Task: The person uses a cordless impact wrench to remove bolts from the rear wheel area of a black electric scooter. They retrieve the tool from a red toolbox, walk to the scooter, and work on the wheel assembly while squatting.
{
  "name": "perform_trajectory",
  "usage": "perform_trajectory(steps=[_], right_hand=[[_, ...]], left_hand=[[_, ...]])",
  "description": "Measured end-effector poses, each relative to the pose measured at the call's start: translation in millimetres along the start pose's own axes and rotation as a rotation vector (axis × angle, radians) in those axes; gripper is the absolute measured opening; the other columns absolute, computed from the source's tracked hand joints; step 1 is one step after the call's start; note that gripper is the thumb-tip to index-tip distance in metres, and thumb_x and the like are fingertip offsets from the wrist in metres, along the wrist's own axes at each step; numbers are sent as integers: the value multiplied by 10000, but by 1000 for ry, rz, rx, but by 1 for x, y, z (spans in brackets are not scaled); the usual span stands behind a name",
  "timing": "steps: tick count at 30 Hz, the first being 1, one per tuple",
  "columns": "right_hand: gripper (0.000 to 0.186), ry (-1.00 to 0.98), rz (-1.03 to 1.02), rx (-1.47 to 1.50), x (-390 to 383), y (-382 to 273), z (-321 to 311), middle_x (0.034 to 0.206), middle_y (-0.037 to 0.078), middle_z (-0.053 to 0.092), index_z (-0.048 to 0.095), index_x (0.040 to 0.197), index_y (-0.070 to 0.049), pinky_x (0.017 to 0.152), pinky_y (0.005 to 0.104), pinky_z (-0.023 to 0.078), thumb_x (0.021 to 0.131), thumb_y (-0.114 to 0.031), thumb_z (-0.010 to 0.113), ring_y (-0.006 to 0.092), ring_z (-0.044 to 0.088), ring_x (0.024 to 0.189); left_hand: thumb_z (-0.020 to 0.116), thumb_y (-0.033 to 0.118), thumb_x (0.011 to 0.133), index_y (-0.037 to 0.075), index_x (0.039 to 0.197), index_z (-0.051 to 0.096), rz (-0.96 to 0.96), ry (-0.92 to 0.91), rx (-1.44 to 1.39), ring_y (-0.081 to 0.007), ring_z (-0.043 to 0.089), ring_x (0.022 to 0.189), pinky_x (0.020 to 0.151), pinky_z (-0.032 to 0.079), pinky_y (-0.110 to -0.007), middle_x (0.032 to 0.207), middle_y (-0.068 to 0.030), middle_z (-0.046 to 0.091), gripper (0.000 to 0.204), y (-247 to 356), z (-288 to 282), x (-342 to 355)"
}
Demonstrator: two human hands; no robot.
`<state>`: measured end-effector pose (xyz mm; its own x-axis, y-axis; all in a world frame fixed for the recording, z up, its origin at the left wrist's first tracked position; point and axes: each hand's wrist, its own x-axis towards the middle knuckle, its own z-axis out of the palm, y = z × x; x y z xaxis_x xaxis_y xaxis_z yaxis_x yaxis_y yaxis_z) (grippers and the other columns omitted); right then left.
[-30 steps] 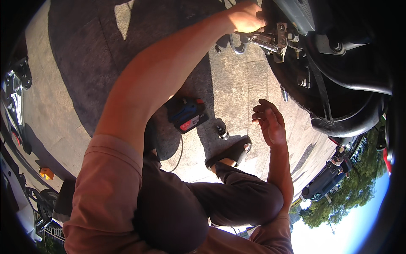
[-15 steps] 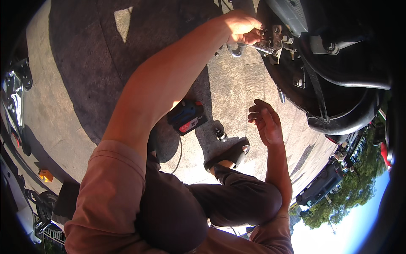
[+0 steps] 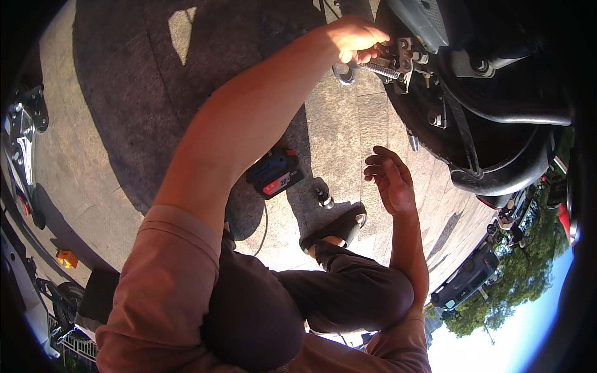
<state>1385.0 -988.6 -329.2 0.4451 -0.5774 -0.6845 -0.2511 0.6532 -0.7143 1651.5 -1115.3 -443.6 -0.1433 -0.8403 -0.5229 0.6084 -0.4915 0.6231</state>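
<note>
My left hand [image 3: 357, 41] reaches far forward to the underside of a motorbike or scooter. Its fingers are closed together beside a metal bracket [image 3: 405, 63] with bolts; what they grip is hidden. Just below those fingers a coil spring [image 3: 382, 71] runs to the bracket. A curved metal piece [image 3: 344, 75] shows under the hand. My right hand [image 3: 396, 185] hangs in the air over the paving, fingers loosely bent and apart, holding nothing. The black wheel [image 3: 429, 118] lies ahead of it.
On the paving between my arms lie a blue cordless power tool [image 3: 273, 172] with a red-and-black battery and a metal socket piece [image 3: 324, 198]. A silver cylindrical part [image 3: 413, 142] sits near the wheel. An orange box [image 3: 66, 258] and vehicle parts [image 3: 25, 143] are at far left.
My left hand has shifted slightly at the bracket, and its forearm has moved a little to the right. My right hand stays in place.
</note>
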Motion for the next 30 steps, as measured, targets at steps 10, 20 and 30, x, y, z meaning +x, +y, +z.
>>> perform_trajectory(steps=[10,20,30], right_hand=[[353,13,-3,-21,-1,-2,1,996,118,612,472,1250,33,738,291,496,981,-193,446,169,609,833],[347,15,-1,5,-2,-1,2,990,122,614,473,1245,38,736,290,491,979,-184,450,165,605,825],[351,14,-10,15,-3,-1,1,991,127,616,471,1243,41,736,299,492,975,-185,459,172,608,831]], left_hand=[[609,208,893,68,853,616,-7,-55,-35,-123,534,611,442,407,-223,712,-35,559,146,5,-5,-11],[600,202,893,77,815,604,2,-95,-68,-117,507,585,428,380,-221,714,-28,549,147,1,-8,-4],[549,220,918,60,829,580,24,-135,-2,-126,517,577,430,396,-236,715,-34,543,185,13,-11,-33]])
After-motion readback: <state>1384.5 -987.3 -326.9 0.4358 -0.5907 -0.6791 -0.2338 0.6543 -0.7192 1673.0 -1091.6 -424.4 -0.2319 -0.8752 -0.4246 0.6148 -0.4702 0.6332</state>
